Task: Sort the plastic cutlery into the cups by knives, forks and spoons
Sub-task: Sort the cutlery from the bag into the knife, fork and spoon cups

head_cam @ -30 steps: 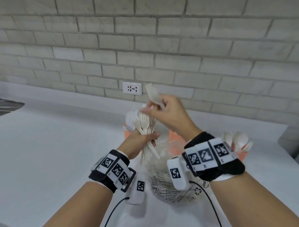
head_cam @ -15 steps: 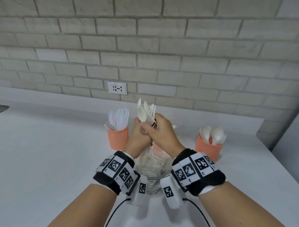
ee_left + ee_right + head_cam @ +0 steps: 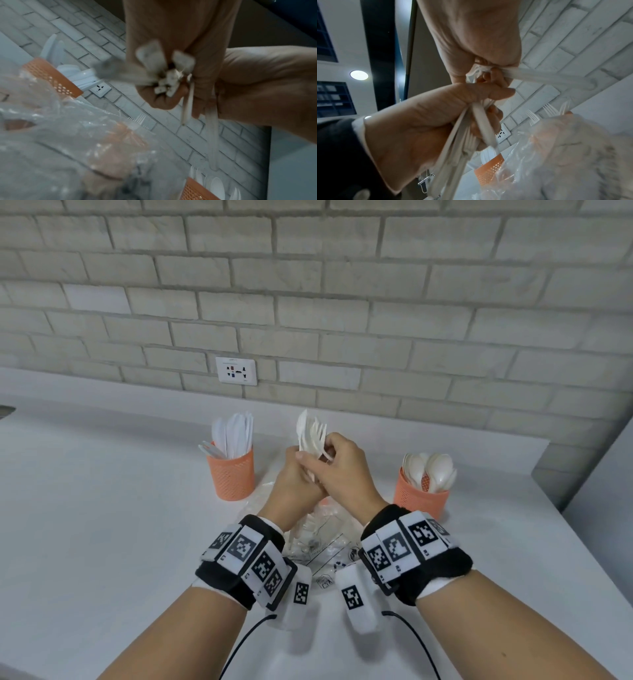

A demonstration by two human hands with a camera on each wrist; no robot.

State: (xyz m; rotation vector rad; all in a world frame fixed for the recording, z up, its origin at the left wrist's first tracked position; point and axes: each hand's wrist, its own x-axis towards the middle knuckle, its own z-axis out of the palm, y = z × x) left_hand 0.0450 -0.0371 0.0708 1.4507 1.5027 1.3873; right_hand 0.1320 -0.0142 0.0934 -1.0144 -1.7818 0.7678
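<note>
Left to right: knife cup [image 3: 231, 474]; left hand [image 3: 294, 491] clenched round a bundle of cutlery [image 3: 311, 436] held above the plastic bag [image 3: 322, 539]; right hand [image 3: 339, 474] pinching 1 piece out of it; spoon cup [image 3: 419, 501]. Step, as judged: separating pieces by type. Next calls for identifying the piece and choosing its cup. Count: 2 cups fully visible, a 3rd, with forks, behind the bag; pieces uncountable.
</note>
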